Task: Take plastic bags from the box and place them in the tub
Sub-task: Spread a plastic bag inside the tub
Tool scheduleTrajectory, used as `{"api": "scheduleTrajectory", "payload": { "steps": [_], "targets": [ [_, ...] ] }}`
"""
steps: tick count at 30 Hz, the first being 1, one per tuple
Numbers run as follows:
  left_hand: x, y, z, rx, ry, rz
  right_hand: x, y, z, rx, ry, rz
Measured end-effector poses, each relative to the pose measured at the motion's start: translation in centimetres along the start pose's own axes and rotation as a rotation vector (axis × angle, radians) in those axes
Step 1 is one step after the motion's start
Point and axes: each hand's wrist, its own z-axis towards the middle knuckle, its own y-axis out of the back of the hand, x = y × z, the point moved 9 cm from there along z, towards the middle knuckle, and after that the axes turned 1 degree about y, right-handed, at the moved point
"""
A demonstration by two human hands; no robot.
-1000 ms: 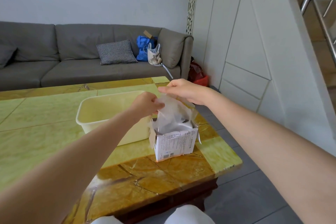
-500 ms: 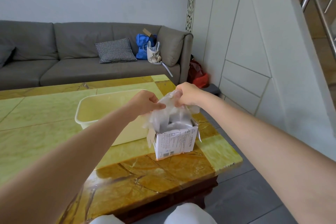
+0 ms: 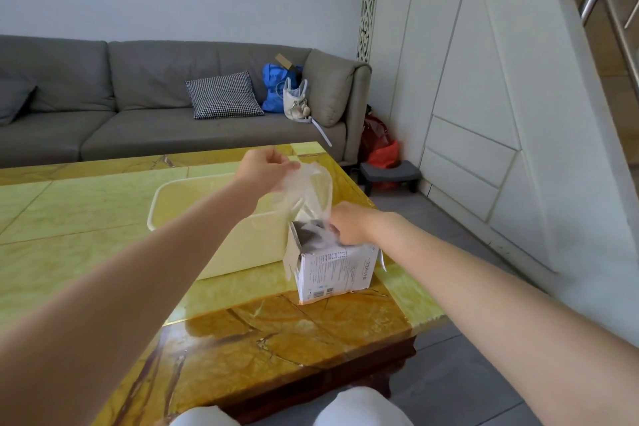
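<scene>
Left hand point(image 3: 264, 168) pinched plastic bag point(image 3: 304, 190), lifted above box point(image 3: 332, 270), bag hanging down toward box mouth. Right hand point(image 3: 349, 228) at box mouth, grasping bags inside. Tub point(image 3: 207, 190) just beside box, on left-hand side; left hand nearer.

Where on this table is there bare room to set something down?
Bare tabletop spreads left of the tub, and a brown patch lies in front of the box. The far right corner is crowded: tub and box stand close, left hand pinching the plastic bag, right hand at the box.
</scene>
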Motion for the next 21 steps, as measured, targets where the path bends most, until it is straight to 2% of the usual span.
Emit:
{"api": "scheduleTrajectory", "payload": {
  "steps": [4, 7, 9, 11, 15, 17, 18, 19, 20, 21],
  "targets": [
    [-1.1, 2.3, 0.4, -0.116, -0.032, -0.095, -0.2, -0.9, 0.2, 0.09, -0.013, 0.043],
    [-1.9, 4.2, 0.8, -0.192, -0.049, -0.147, -0.1, -0.5, -0.5, 0.197, -0.044, 0.218],
    [-1.7, 4.3, 0.9, -0.172, -0.035, -0.157, 0.0, 0.7, -0.9, 0.231, -0.055, 0.33],
    [-1.0, 4.0, 1.1, -0.144, -0.005, -0.154, 0.0, 3.3, -0.9, 0.179, -0.04, 0.378],
    [-0.1, 3.8, 1.3, -0.137, 0.035, -0.129, -1.8, 8.7, -1.3, 0.028, -0.149, 0.448],
    [-0.1, 3.9, 1.4, -0.122, 0.044, -0.102, -2.4, 12.0, -1.8, -0.224, -0.177, 0.453],
    [-0.1, 4.0, 1.5, -0.123, 0.045, -0.092, -2.3, 13.6, -2.1, -0.378, -0.163, 0.532],
    [-0.2, 4.1, 1.6, -0.132, 0.045, -0.098, -1.7, 14.4, -2.4, -0.464, -0.126, 0.672],
    [-0.2, 4.1, 1.6, -0.141, 0.047, -0.118, -0.7, 14.4, -2.3, -0.446, -0.082, 0.839],
    [-0.2, 4.0, 1.7, -0.143, 0.049, -0.142, 0.7, 13.8, -2.0, -0.361, -0.04, 0.986]
  ]
}}
